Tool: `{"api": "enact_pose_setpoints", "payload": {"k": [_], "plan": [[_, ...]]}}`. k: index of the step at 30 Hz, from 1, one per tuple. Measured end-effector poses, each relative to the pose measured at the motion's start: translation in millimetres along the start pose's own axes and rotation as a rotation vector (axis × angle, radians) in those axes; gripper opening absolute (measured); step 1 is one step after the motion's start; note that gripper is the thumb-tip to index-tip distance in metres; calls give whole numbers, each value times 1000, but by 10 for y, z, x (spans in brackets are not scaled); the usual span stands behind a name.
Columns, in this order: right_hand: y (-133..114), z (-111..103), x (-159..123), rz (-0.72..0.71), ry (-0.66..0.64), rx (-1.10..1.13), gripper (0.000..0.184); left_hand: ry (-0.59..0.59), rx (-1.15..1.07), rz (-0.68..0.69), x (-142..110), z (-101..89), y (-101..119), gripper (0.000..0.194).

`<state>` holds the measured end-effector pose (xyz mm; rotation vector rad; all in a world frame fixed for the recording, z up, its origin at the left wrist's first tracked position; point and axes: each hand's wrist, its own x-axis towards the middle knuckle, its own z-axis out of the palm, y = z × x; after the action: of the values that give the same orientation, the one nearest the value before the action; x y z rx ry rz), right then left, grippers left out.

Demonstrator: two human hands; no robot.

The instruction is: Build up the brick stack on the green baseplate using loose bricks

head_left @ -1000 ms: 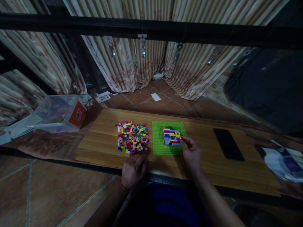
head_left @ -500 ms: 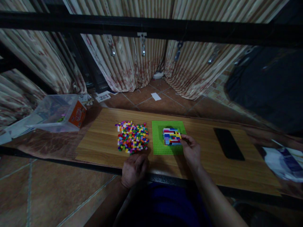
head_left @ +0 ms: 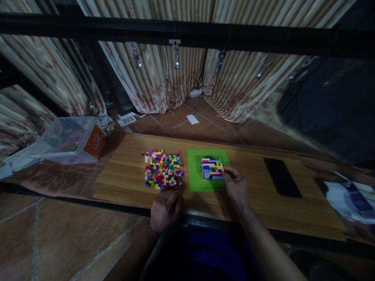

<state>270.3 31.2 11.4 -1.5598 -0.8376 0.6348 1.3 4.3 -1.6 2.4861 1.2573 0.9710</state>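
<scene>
The brick structure (head_left: 211,168) stands near the middle of the green baseplate (head_left: 193,179), probably placed there so that there is room to reach it from any side. At its right side, the right hand (head_left: 236,189) has its thumb and fingers drawn close together, touching the edge, perhaps to steady or press it; whether a small brick is pinched between them I cannot tell. The left hand (head_left: 166,208) rests loosely curled at the near edge of the wooden board (head_left: 117,171), just beside the loose bricks (head_left: 164,169), seemingly parked within easy reach of them; whether it holds anything is hidden. A dark flat object (head_left: 281,177) lies farther right, apart from the bricks.
</scene>
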Motion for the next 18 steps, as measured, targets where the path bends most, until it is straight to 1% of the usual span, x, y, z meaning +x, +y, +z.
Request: {"api": "enact_pose_setpoints", "payload": {"k": [11,18], "plan": [[35,-18,0,-30,-14,-51,26,10,5,13,14,-7,9,14],[11,-17,-1,-12,-26,-19,25,13,-8,19,27,-23,17,15]]}}
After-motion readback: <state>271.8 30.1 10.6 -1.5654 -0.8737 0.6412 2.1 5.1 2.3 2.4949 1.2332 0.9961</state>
